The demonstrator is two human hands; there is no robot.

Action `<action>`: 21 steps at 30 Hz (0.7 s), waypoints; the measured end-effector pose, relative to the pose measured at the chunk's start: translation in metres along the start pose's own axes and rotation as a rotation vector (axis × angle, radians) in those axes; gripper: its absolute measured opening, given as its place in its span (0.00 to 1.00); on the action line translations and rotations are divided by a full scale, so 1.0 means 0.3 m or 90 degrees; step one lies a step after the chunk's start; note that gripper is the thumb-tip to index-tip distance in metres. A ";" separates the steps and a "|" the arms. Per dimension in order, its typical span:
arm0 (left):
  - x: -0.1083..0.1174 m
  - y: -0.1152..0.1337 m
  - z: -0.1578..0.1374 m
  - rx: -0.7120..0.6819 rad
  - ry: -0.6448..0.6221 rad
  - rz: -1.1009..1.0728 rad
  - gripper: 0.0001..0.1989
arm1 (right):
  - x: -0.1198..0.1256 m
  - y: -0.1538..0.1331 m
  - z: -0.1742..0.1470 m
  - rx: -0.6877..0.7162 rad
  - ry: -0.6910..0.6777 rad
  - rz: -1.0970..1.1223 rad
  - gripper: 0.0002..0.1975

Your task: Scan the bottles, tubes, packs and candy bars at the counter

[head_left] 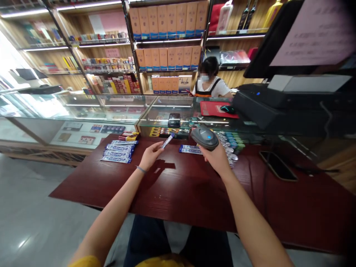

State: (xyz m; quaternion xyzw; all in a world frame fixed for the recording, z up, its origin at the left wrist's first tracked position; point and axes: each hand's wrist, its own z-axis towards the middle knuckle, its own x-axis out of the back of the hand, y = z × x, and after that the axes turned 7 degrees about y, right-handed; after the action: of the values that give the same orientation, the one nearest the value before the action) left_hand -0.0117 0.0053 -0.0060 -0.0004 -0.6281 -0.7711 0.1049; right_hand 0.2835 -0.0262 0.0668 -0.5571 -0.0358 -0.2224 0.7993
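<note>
My left hand point(151, 155) pinches one end of a slim blue-and-white packet point(168, 140), raised above the dark red table. In my right hand point(215, 157) is a dark grey barcode scanner point(205, 137) with a small blue light on top; its handle is hidden by my fingers. To the left, several similar blue-and-white packets point(119, 151) lie piled in a row. Beside the scanner, between my hands, a smaller group of such packets point(191, 149) lies on the table, partly hidden by my right hand.
A glass display counter point(111, 107) runs behind the table point(167, 193). Small round tins point(230, 150) stand at the right, near a phone point(278, 165). A black monitor point(274, 40) looms at upper right. A masked person point(213, 87) sits behind the counter, before stocked shelves.
</note>
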 end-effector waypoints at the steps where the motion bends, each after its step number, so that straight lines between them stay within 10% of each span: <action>1: -0.019 0.007 0.009 -0.027 -0.013 0.036 0.24 | 0.018 -0.007 0.005 -0.010 0.015 0.008 0.21; 21: -0.515 -0.041 0.059 -0.391 -0.231 0.475 0.15 | 0.276 0.037 0.092 -0.041 0.265 0.139 0.11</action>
State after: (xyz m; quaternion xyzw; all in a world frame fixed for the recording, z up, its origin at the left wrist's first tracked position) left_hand 0.1352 0.0497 -0.0346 -0.3885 -0.3382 -0.8177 0.2572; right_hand 0.3676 -0.0242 0.0928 -0.5249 0.1974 -0.2458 0.7906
